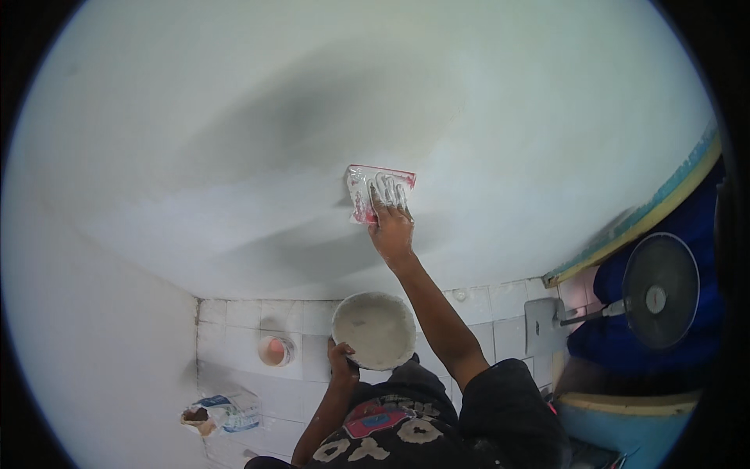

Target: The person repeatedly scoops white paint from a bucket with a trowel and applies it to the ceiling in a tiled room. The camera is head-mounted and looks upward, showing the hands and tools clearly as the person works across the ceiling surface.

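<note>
My right hand (389, 223) is pressed around a flat, red-edged spreader (362, 181) smeared with white paste, held against the pale wall (500, 156), with white-coated fingers spread over its face. My left hand (342, 359) grips the left side of a round container (373, 331) of creamy white paste, held below the spreader in front of my body. Its fingers are partly hidden by the container.
Below are white floor tiles (500, 309), a small white bucket with pink inside (276, 350) and an opened bag (226, 413) at lower left. A standing fan (656, 270), blue cloth (617, 363) and a blue-and-yellow frame (625, 242) are at right; a side wall (94, 328) is left.
</note>
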The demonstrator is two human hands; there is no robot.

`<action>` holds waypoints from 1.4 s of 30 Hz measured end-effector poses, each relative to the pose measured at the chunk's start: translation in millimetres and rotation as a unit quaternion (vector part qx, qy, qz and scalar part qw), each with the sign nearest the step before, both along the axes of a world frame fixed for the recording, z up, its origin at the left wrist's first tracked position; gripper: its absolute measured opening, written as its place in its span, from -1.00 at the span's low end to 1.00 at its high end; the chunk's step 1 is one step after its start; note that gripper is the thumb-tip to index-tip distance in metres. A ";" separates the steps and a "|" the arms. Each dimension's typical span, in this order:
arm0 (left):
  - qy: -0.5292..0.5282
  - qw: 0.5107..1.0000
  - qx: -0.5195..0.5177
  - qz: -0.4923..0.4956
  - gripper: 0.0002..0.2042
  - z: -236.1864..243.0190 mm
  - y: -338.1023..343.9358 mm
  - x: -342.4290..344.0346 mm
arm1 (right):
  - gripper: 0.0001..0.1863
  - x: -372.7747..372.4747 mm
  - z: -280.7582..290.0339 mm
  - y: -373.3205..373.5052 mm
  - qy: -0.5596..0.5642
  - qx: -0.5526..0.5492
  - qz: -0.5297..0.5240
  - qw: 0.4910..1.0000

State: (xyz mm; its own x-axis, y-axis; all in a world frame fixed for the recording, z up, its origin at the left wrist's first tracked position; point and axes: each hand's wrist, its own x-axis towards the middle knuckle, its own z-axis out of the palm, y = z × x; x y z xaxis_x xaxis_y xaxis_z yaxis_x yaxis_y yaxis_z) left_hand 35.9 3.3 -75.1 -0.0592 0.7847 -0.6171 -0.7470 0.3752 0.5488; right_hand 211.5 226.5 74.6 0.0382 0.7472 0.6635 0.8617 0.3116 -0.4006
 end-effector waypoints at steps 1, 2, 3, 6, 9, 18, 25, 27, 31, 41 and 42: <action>-0.011 1.000 -0.002 -0.003 -0.33 1.9 0.5 -4.1 | -0.36 -4.5 8.7 -7.4 0.022 -0.028 -0.009 0.999; 0.014 1.000 -0.005 -0.010 -0.31 4.2 -0.1 -9.7 | -0.41 -8.1 10.4 -10.8 0.115 -0.048 0.042 0.991; 0.033 0.999 -0.004 -0.018 -0.29 8.8 4.3 -7.4 | -0.46 -5.9 16.0 -11.2 0.199 -0.062 0.092 0.974; 0.059 0.996 -0.011 -0.064 -0.23 20.1 17.7 -13.4 | -0.57 0.2 43.7 -9.6 0.342 -0.045 0.142 0.928; 0.074 0.991 -0.008 -0.113 -0.20 32.7 22.3 -16.7 | -0.67 22.6 82.0 3.4 0.386 0.025 0.149 0.910; 0.113 0.977 0.025 -0.177 -0.18 39.7 28.1 -25.2 | -0.77 101.4 87.5 -6.8 0.395 0.216 -0.009 0.893; 0.087 0.986 0.013 -0.143 -0.17 40.1 23.9 -18.0 | -0.63 109.1 211.8 -39.0 0.194 0.313 -0.128 0.921; 0.060 0.990 0.025 -0.122 -0.16 33.7 21.0 -19.9 | -0.57 86.6 267.0 -22.3 0.056 0.374 -0.107 0.920; 0.042 0.993 0.013 -0.109 -0.15 34.9 19.4 -19.0 | -0.44 48.6 301.9 30.0 -0.162 0.260 -0.155 0.939; 0.062 0.995 -0.016 -0.078 -0.17 26.3 11.7 -11.9 | -0.37 13.9 45.8 27.5 -0.195 -0.022 -0.035 0.980; 0.062 0.995 -0.016 -0.073 -0.18 27.5 13.6 -13.5 | -0.36 6.8 44.9 21.2 -0.176 -0.067 -0.014 0.982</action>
State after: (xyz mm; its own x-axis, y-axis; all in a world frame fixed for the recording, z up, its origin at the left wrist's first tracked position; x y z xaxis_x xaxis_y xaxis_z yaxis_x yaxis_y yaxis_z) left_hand 22.5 16.9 -47.6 -0.0235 0.7704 -0.6371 -0.6096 0.4941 0.6199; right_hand 218.2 247.7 119.5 -0.1533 0.8302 0.5359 0.9616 0.2503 -0.1127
